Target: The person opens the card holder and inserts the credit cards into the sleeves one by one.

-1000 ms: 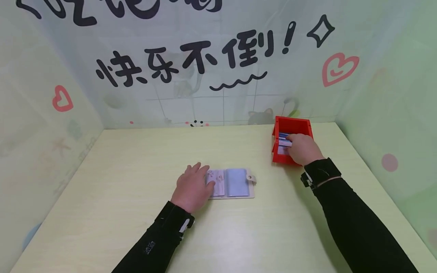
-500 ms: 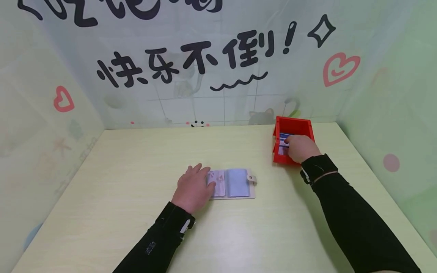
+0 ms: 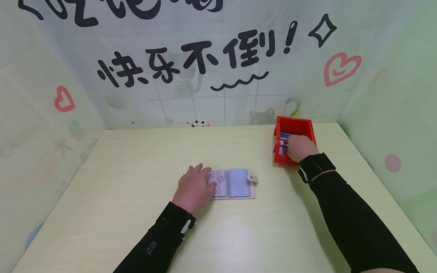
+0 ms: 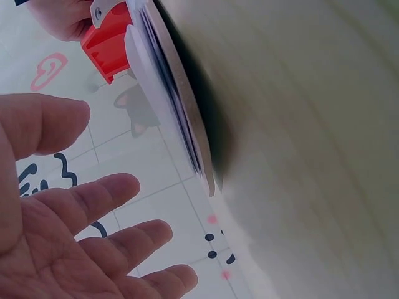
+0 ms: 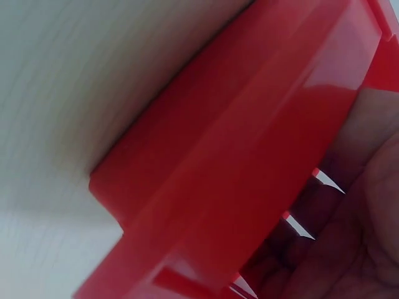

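An open card holder [image 3: 238,182] with clear sleeves and a snap strap lies flat on the table, a pink printed card [image 3: 218,184] in its left side. My left hand [image 3: 194,189] is over its left edge, fingers extended. The left wrist view has the palm [image 4: 56,249] spread beside the holder [image 4: 187,118], nothing gripped. At the back right, my right hand [image 3: 300,148] reaches into a red bin [image 3: 295,124], fingers at several blue and white cards [image 3: 283,145]. The bin wall [image 5: 237,168] hides the fingertips in the right wrist view, so whether they pinch a card is unclear.
The pale wooden table [image 3: 136,151] meets a printed back wall [image 3: 191,106] just behind the bin. Green side panels [image 3: 392,125] bound the table on the left and right.
The right hand has shifted slightly inside the bin, its fingers lower among the cards, and the forearm has moved a little. The left hand and card holder stay in place.
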The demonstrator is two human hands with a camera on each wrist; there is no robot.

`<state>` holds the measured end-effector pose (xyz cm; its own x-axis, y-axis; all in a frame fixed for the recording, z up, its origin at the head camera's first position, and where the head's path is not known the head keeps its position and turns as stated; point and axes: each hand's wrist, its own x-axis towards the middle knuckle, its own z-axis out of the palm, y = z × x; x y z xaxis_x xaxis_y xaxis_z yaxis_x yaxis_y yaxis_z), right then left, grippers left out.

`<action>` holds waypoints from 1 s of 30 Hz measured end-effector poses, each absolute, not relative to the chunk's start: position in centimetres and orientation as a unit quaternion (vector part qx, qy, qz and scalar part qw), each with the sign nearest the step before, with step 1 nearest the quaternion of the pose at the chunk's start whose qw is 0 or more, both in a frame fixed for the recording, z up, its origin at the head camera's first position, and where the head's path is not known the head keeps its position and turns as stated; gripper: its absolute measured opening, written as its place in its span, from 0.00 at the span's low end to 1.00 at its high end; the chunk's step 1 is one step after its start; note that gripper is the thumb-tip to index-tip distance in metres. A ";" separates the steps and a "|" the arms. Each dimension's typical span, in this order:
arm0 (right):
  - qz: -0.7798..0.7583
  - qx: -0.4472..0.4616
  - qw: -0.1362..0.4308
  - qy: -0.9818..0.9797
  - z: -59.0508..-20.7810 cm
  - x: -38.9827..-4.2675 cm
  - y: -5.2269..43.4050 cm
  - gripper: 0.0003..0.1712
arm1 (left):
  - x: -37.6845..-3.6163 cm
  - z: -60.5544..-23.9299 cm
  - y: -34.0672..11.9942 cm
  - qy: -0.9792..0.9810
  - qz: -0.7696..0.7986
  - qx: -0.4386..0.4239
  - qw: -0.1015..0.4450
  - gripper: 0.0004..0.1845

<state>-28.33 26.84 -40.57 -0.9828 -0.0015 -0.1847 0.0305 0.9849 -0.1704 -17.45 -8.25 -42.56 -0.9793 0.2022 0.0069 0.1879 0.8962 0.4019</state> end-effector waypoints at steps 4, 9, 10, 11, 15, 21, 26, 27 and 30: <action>-0.081 0.012 0.093 0.992 -40.7 -28.5 26.8 0.36 | -17.4 -42.5 -8.2 0.974 0.204 0.100 0.017 0.28; -0.075 0.015 0.092 0.993 -40.8 -28.7 26.8 0.32 | -17.4 -42.5 -8.2 0.974 0.202 0.101 0.016 0.28; -0.074 0.016 0.092 0.993 -40.9 -28.7 26.7 0.31 | -17.4 -42.5 -8.2 0.974 0.202 0.101 0.017 0.28; -0.072 0.016 0.093 0.993 -40.9 -28.8 26.7 0.31 | -17.4 -42.5 -8.2 0.974 0.202 0.101 0.017 0.28; -0.066 0.015 0.094 0.993 -40.9 -28.9 26.6 0.28 | -17.4 -42.4 -8.2 0.974 0.203 0.101 0.020 0.28; -0.058 0.013 0.095 0.994 -40.8 -29.0 26.6 0.27 | -17.4 -42.3 -8.2 0.974 0.201 0.100 0.022 0.27; -0.056 0.009 0.092 0.994 -40.9 -29.0 26.6 0.27 | -17.4 -42.3 -8.1 0.974 0.201 0.100 0.022 0.27; -0.055 0.008 0.090 0.994 -40.9 -29.0 26.6 0.27 | -17.4 -42.3 -8.1 0.974 0.201 0.100 0.022 0.27; -0.056 0.006 0.088 0.995 -41.0 -29.0 26.7 0.28 | -17.4 -42.3 -8.1 0.974 0.202 0.100 0.023 0.27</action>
<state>-29.01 26.67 -40.95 -0.9845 0.0013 -0.1756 0.0210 0.9937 -0.1105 -17.38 -8.14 -42.33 -0.9791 0.2032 -0.0039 0.1849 0.8988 0.3974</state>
